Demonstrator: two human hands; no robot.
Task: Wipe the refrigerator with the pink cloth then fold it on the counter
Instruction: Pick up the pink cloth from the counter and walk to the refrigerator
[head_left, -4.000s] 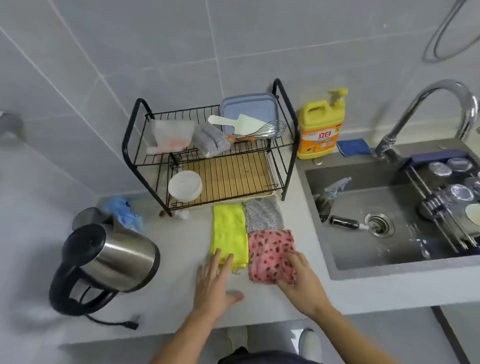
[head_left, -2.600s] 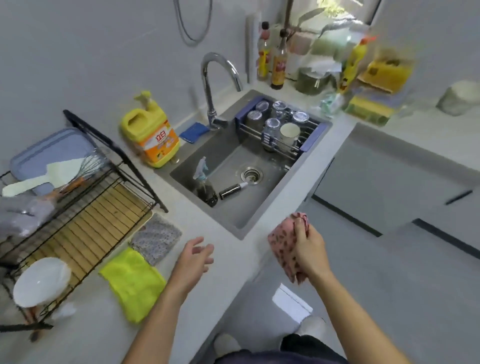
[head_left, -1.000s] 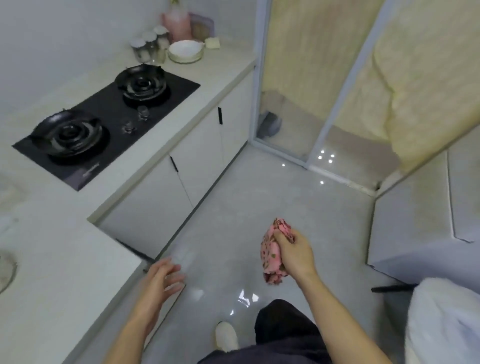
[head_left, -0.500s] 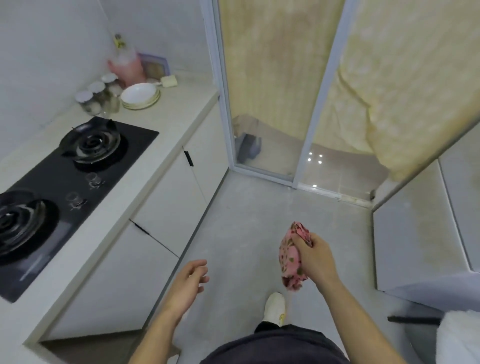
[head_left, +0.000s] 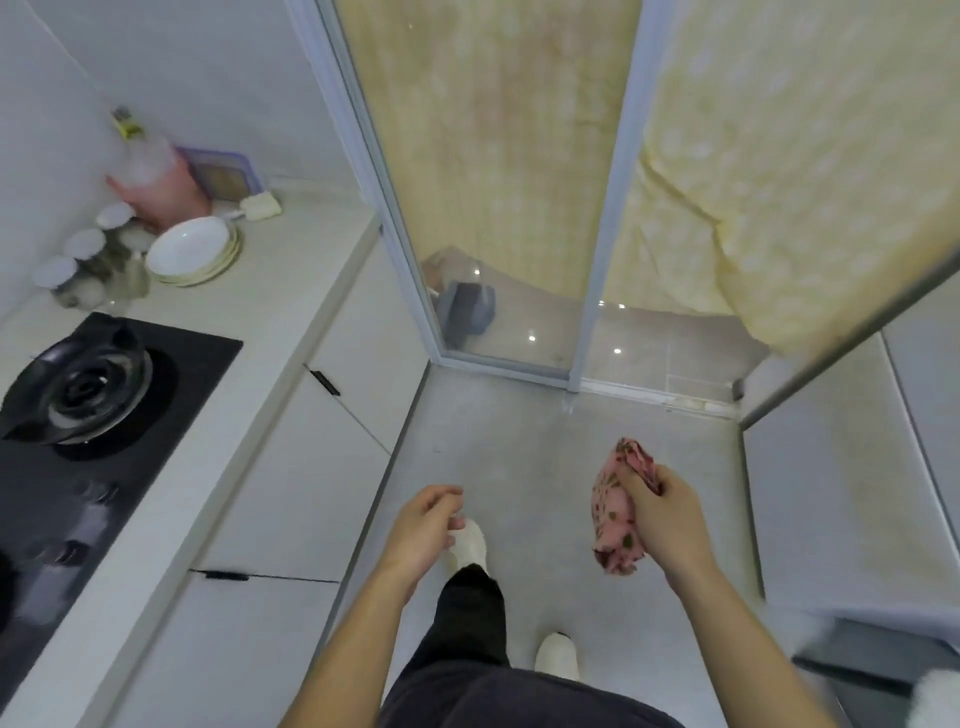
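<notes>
My right hand (head_left: 667, 519) grips the pink patterned cloth (head_left: 615, 512), bunched up and hanging over the floor in front of me. My left hand (head_left: 423, 530) hangs loosely curled and holds nothing, left of the cloth and above my white shoe. A tall pale grey appliance side, likely the refrigerator (head_left: 831, 493), stands at the right edge. The counter (head_left: 291, 260) runs along the left.
A black gas hob (head_left: 88, 395) sits in the counter at left, with white plates (head_left: 192, 249), jars (head_left: 83, 265) and a bottle behind it. A sliding glass door (head_left: 519, 208) with yellow curtain closes off the far end. Grey floor (head_left: 519, 441) lies between.
I picked the pink cloth off the counter by the sink with my right hand, turned away and walked along the hob counter toward the glass door. My left hand stayed free.
</notes>
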